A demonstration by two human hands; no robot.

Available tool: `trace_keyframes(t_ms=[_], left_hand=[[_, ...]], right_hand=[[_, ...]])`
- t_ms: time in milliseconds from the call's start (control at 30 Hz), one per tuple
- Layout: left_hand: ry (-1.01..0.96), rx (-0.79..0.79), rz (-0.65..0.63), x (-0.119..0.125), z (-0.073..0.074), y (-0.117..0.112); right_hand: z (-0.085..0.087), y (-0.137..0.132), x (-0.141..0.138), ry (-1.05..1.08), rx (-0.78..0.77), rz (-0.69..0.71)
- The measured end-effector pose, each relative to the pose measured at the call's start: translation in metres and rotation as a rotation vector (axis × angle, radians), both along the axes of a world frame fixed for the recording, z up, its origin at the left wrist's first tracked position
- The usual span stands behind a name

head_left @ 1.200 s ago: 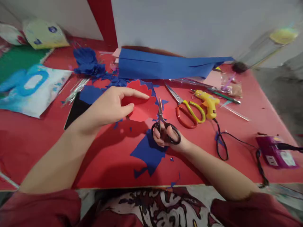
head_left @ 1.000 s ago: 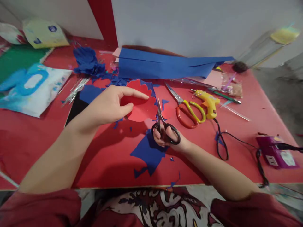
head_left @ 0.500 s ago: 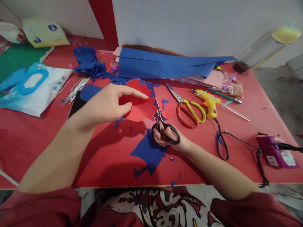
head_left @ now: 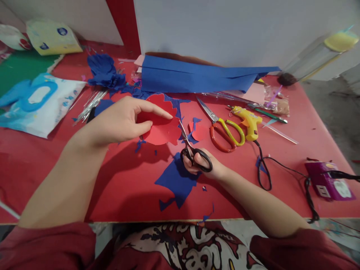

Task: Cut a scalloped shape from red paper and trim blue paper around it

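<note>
A red paper piece [head_left: 163,129] with a scalloped edge is held in my left hand [head_left: 123,118], its forefinger and thumb against the paper. My right hand [head_left: 202,161] has its fingers through the handles of small black-handled scissors [head_left: 191,146]. The blades point up and left, close to the paper's right edge. Below the scissors lies a blue paper scrap [head_left: 176,180]. Just right of the blades is a red paper scrap [head_left: 200,132] with blue bits on it.
Yellow-and-red-handled scissors [head_left: 223,131] and a yellow glue gun [head_left: 249,118] with a black cord lie to the right. Folded blue paper [head_left: 191,77] spans the back. A crumpled blue paper flower [head_left: 104,71], silver wires [head_left: 94,105] and a wipes pack [head_left: 42,101] are at left.
My left hand and the red paper have shifted slightly left, away from the scissors. The scissor blades have tilted a little to the left. The other things are where they were.
</note>
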State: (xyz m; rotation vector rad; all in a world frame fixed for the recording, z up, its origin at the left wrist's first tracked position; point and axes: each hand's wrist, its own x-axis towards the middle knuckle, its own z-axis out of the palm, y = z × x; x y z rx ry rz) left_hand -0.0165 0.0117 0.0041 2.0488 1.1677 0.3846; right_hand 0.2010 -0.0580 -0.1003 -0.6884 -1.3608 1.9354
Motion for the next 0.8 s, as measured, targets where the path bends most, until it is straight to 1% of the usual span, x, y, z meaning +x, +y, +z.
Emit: trace_keyframes(t_ms=[100,200,300,467,600,800], left_hand=[[0.049,0.02,-0.033,-0.0032,0.002,0.0024],[0.117,0.022,-0.041,-0.0069,0.0005,0.0044],[0.142,0.05,-0.044,-0.0081,-0.001,0.005],[0.143,0.039,-0.059,-0.0047,0.0034,0.0029],[0.167,0.02,-0.092,-0.0045,0.0062,0.0015],[0.214,0.007,-0.116,-0.0071,0.0057,0.0015]], right_hand=[[-0.0005,0.0003,0.0002,-0.024,-0.003,0.007],[0.0004,0.0009,0.0002,-0.046,0.004,0.019],[0.0017,0.0012,0.0001,-0.045,0.008,0.045],[0.0014,-0.0006,-0.0003,-0.032,-0.099,0.121],[0.0012,-0.0025,-0.0007,-0.044,-0.162,0.134],[0.0004,-0.0021,-0.0006,-0.067,-0.174,0.184]])
